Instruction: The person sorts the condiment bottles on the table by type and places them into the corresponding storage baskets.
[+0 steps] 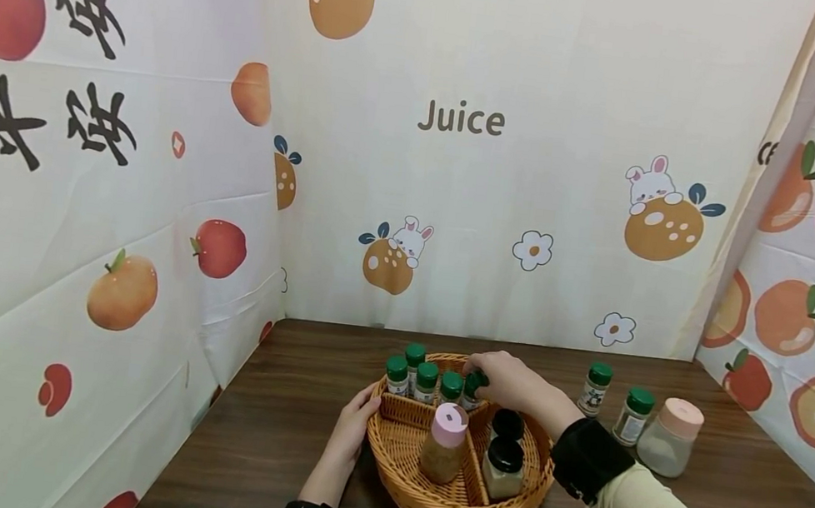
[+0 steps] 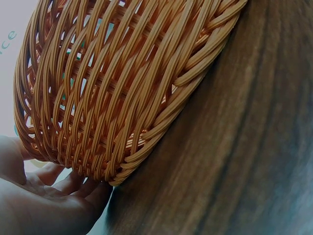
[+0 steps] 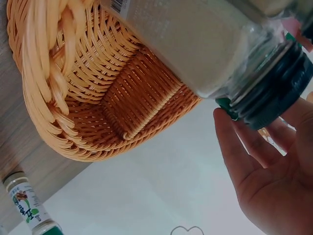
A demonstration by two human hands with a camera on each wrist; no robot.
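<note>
Nearest, a round wicker basket [image 1: 450, 506] with woven dividers sits on the dark wooden table [image 1: 265, 447], serving as the reference for all else. At the basket's left rim, the left hand [image 1: 355, 424] rests with its fingers fairly straight against the outer weave; the left wrist view shows the fingers [image 2: 78, 188] under the basket's lower edge, gripping nothing else. In the basket's front compartments stand a pink-lidded jar [image 1: 444, 443] of brownish powder and, to its right, two black-capped jars [image 1: 503, 466], one behind the other. In the basket's rear compartment stand four green-capped spice bottles [image 1: 418, 373] in a cluster, plus a fifth green-capped bottle [image 1: 473, 389] at the right end of that row. The right hand [image 1: 506, 381] lies over this fifth bottle, fingers curled around its cap; the right wrist view is too close to confirm how firm the grip is. Right of the basket, apart from it on the table, stand two more green-capped bottles [image 1: 594, 388] [image 1: 634, 415] and a frosted jar with a pink lid [image 1: 670, 436]. Behind the basket hangs a printed fruit backdrop [image 1: 461, 118].
</note>
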